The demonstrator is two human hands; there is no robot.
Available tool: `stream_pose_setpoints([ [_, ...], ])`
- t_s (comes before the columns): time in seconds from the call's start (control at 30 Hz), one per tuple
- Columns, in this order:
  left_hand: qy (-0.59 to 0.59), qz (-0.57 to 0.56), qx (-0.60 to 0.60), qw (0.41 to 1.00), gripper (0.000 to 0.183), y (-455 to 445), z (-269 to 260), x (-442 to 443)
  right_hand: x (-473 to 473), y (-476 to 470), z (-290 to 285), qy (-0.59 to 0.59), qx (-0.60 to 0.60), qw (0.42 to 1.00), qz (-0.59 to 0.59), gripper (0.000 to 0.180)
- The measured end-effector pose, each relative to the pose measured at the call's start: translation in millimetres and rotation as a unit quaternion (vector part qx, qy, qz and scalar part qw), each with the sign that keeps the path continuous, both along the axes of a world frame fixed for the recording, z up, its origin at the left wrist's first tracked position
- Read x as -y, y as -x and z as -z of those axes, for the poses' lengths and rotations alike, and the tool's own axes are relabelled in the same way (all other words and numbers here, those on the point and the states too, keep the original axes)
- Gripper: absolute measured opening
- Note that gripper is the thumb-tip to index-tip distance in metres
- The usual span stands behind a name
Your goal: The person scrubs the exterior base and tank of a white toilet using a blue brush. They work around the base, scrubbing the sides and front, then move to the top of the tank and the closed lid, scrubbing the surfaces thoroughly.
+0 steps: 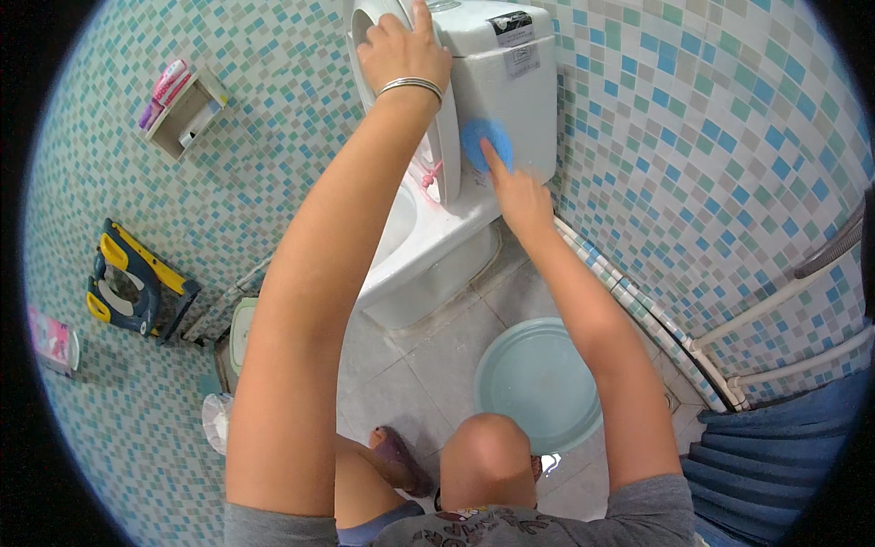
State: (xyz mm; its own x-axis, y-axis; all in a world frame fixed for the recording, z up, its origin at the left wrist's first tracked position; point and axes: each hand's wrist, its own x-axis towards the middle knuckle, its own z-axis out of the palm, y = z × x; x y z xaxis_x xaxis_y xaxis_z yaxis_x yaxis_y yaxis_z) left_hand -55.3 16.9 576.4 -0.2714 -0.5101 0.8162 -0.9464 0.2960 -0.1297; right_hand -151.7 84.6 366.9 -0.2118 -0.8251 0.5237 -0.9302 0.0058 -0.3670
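Note:
My left hand [405, 58] grips the upper part of the raised toilet seat [448, 147], its fingers over the edge. A bracelet circles that wrist. Low on the side of the seat hangs a small pink attachment [429, 179]. My right hand [525, 205] holds a round blue scrubbing pad [493, 142], slightly blurred, against the lower front of the white toilet tank [509, 89]. The index finger lies stretched along the pad; the other fingers are mostly hidden. Below the seat, part of the white toilet bowl [403, 222] shows behind my left forearm.
A pale blue basin [540, 383] stands on the grey tiled floor by my knee. Pipes [615, 287] run along the right wall, above a blue curtain [759, 458]. On the left wall are a small shelf [184, 113] and a folded child's toilet seat [130, 280].

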Motion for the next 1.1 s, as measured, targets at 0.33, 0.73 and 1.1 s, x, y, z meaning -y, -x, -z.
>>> stream_pose_setpoints([
  [0.33,0.059,0.012,-0.05,0.997,0.076,-141,48,-10,-42,-16,95,-0.145,0.182,0.971,-0.056,0.046],
  [0.73,-0.052,0.08,-0.277,0.956,0.079,-243,124,-57,-19,-92,51,-0.216,0.095,0.951,-0.199,0.042],
  [1.1,-0.055,0.072,-0.282,0.955,0.085,-252,142,-57,-20,-63,35,-0.317,0.051,0.946,-0.041,0.047],
])
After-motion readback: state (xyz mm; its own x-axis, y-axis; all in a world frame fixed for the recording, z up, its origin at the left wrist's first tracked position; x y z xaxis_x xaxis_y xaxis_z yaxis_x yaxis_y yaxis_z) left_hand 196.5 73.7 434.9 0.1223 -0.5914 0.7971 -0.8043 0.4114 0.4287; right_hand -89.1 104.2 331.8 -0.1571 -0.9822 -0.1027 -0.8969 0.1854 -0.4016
